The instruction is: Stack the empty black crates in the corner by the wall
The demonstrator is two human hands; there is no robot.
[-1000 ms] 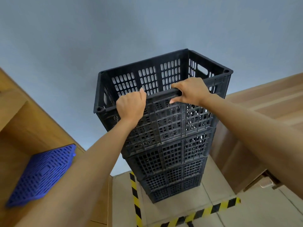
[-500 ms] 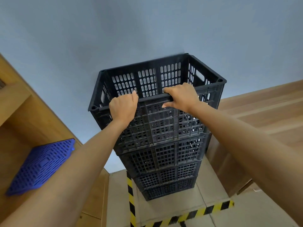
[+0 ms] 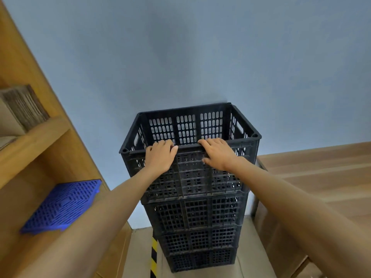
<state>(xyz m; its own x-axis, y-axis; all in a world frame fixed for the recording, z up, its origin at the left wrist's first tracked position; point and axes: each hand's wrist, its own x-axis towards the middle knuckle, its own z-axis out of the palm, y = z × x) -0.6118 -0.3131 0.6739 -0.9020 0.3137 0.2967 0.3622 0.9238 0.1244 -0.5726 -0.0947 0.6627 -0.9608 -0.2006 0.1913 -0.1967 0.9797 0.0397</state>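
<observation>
Behind everything stands a plain blue-grey wall (image 3: 200, 57), and the stack of black crates (image 3: 198, 227) rises just in front of it from the pale floor (image 3: 138, 255). On the floor, at the left foot of the stack, I see a strip of yellow-and-black tape (image 3: 153, 255). The top crate (image 3: 190, 127) sits on the other crates and it looks empty; through its slotted back side the wall shows. My left hand (image 3: 160, 156) lies on the near rim of this top crate, left of the middle, with the fingers bent over the edge and the thumb resting along the rim. My right hand (image 3: 217, 154) lies on the same rim, right of the middle, fingers also curled over the edge, palm against the outer side of the crate. Both hands rest on the rim more than they squeeze it; the fingertips go inside the crate and I cannot see them fully. At my left there is a wooden shelf unit (image 3: 34, 141), and on its lower shelf a blue plastic grid (image 3: 62, 206) lies flat. On the upper shelf some corrugated cardboard (image 3: 24, 107) stands. At my right, brown cardboard boxes (image 3: 313, 187) stand close beside the stack.
</observation>
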